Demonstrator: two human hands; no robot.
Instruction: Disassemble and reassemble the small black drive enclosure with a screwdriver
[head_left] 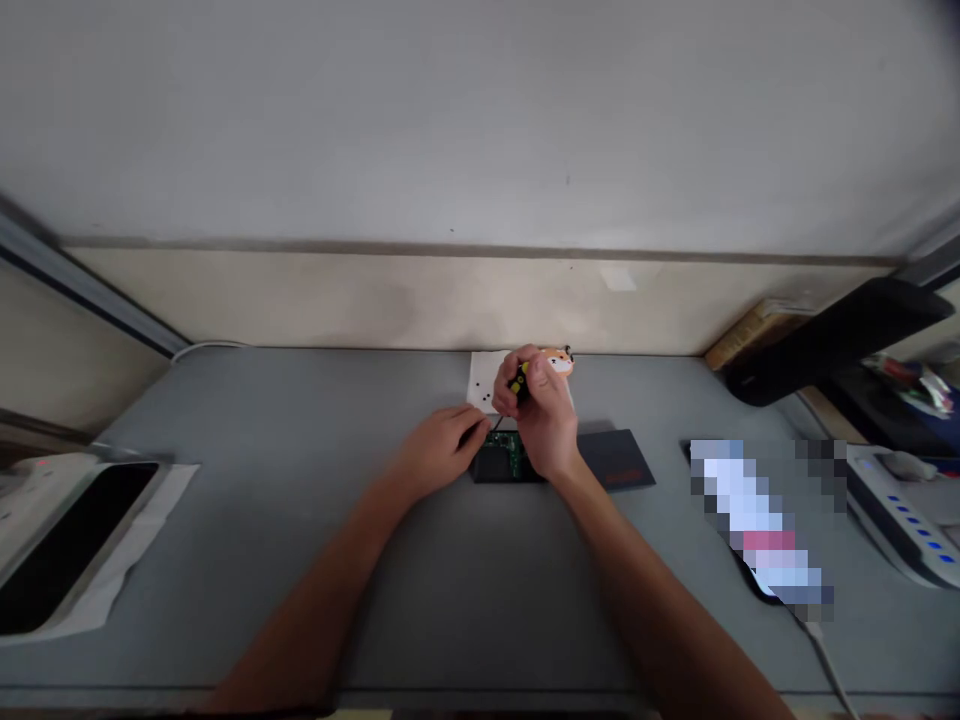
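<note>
A black device with a green circuit board (514, 456) lies on the grey table, partly under both hands. My right hand (541, 405) is closed around a screwdriver (519, 382) with a black and yellow handle, and its thin shaft slants down left to the board's upper edge. At the device's upper left corner rests my left hand (444, 448), fingers bent together; whether they pinch anything is hidden. Behind the hands lies a white sheet (481, 378) with several small dark dots and an orange animal-face figure (557, 361). A flat dark cover (619, 459) is to the right of the device.
To the right lie a phone (761, 520) with a blurred screen and cable, and a white power strip (904, 515). A long black object (832, 340) leans by a box (754, 332) at the back right. A dark-screened device (79, 540) sits at the left on the table (300, 420).
</note>
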